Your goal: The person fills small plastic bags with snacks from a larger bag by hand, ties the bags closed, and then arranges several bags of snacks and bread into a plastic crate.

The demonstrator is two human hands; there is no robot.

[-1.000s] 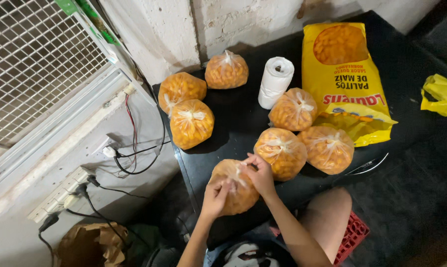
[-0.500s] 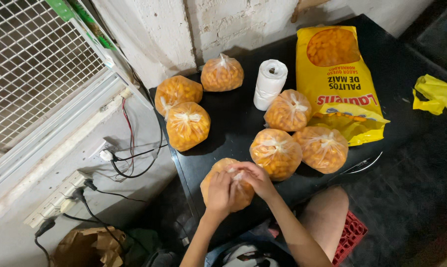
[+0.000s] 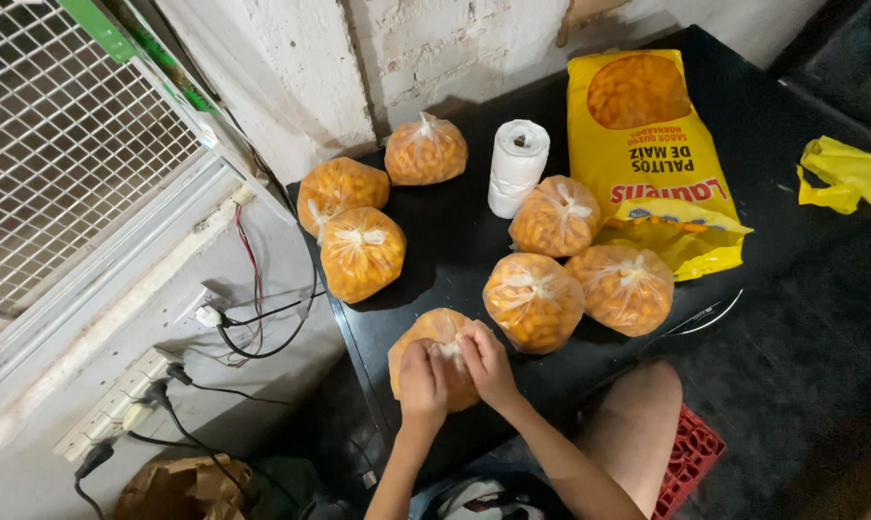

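Left hand: your left hand (image 3: 423, 381) curls closed, fingers pinching the bag's gathered top.
Right hand: your right hand (image 3: 486, 364) pinches the same twist.
Bag: clear snack bag (image 3: 433, 339), near edge of black table (image 3: 455, 241).
Neighbours: tied snack bag (image 3: 533, 300) just beside.

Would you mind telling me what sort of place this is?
Probably a makeshift home packing corner: a black table against a rough whitewashed brick wall, tied snack bags, and a power strip on the floor.

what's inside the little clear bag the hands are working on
Orange puffed corn snacks fill the small clear bag. The left hand and right hand cover its gathered top and front, hiding that part.
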